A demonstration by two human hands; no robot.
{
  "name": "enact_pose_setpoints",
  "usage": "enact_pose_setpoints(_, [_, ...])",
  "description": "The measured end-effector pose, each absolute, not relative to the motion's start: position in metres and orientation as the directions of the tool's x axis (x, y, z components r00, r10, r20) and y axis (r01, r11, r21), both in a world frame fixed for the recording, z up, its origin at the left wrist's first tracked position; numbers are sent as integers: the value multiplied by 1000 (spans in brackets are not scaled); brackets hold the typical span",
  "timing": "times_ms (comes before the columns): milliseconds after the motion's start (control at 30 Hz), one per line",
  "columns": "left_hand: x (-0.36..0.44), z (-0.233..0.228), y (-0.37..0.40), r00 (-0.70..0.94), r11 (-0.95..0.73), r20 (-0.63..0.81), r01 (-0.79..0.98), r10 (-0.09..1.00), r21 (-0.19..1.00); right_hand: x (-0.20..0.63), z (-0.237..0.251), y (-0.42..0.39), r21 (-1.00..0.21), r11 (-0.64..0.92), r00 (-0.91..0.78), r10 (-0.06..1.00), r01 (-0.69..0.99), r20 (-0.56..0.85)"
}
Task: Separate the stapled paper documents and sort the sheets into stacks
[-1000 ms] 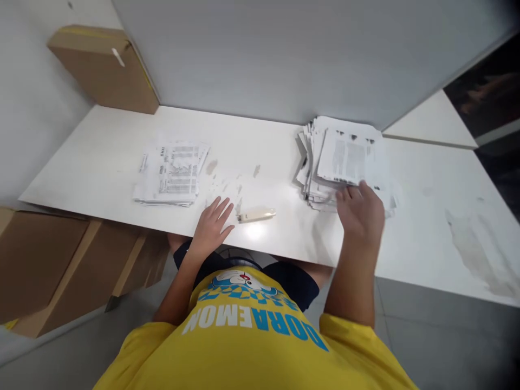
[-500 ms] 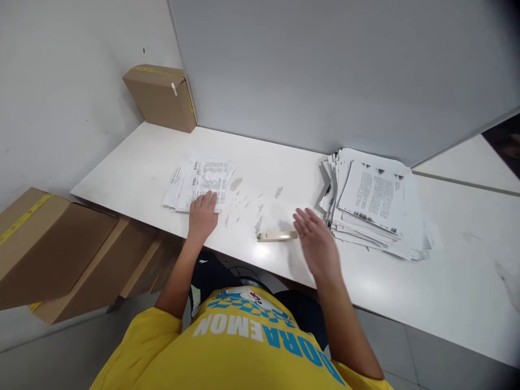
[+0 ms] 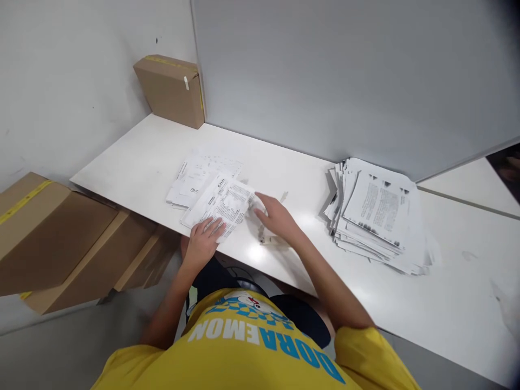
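I counted two paper stacks on the surface [image 3: 134, 162]: my left hand [image 3: 203, 241] and right hand [image 3: 278, 219], both spread flat, pressed one printed sheet [image 3: 223, 203] beside the small stack [image 3: 195, 176]; the big stack [image 3: 376, 216] lay at three o'clock.

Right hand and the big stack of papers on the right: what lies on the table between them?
In the head view, only bare white table lies between the right hand and the big paper stack.
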State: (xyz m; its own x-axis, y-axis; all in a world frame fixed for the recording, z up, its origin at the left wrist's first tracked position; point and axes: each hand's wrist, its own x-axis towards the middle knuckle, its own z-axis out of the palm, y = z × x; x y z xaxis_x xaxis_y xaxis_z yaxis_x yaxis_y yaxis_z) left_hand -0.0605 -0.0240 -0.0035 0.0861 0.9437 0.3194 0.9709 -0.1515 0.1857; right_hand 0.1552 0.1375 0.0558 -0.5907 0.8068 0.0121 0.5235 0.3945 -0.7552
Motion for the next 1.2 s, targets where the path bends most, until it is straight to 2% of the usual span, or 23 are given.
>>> enact_pose_setpoints(67, [-58, -6, -26, 69, -137, 299, 968, 952, 211, 134, 54, 170, -746, 360, -593, 803, 561, -59])
enact_pose_setpoints(200, [-54, -14, -38, 38, -108, 255, 959, 966, 263, 98, 51, 204, -810, 122, -557, 783, 574, -277])
enact_pose_setpoints(300, [-53, -32, -59, -116, -8, 310, 928, 944, 373, 93, 52, 202, -837, -2, -602, 694, 547, -395])
enact_pose_setpoints(367, [-52, -49, -72, -298, 46, 391, 841, 871, 539, 97, 53, 193, -855, -65, -629, 649, 514, -428])
enact_pose_setpoints(433, [-51, -65, -79, -519, 39, 421, 663, 744, 748, 104, 55, 183, -863, -102, -627, 646, 495, -436])
enact_pose_setpoints(500, [-48, -75, -80, -720, 49, 324, 444, 614, 895, 109, 57, 172, -858, -89, -619, 655, 507, -433])
enact_pose_setpoints(567, [-45, -78, -78, -827, 92, 184, 272, 531, 958, 112, 58, 165, -849, -45, -646, 629, 526, -433])
enact_pose_setpoints(667, [-40, -73, -76, -851, 90, 36, 97, 524, 991, 114, 54, 160, -855, 22, -705, 577, 519, -413])
enact_pose_setpoints(833, [-35, -58, -83, -802, -9, -76, -102, 592, 995, 109, 40, 154, -889, -40, -664, 650, 457, -370])
enact_pose_setpoints(1000, [-35, -45, -86, -795, -61, -30, -84, 605, 995, 106, 40, 145, -897, -31, -638, 693, 440, -337])
enact_pose_setpoints(1100, [-39, -36, -79, -802, -100, 37, -28, 596, 995, 111, 50, 141, -933, 9, -644, 727, 359, -241])
enact_pose_setpoints(1200, [-47, -26, -64, -788, -140, 165, 101, 594, 985, 120, 60, 139, -977, 40, -629, 770, 211, -104])
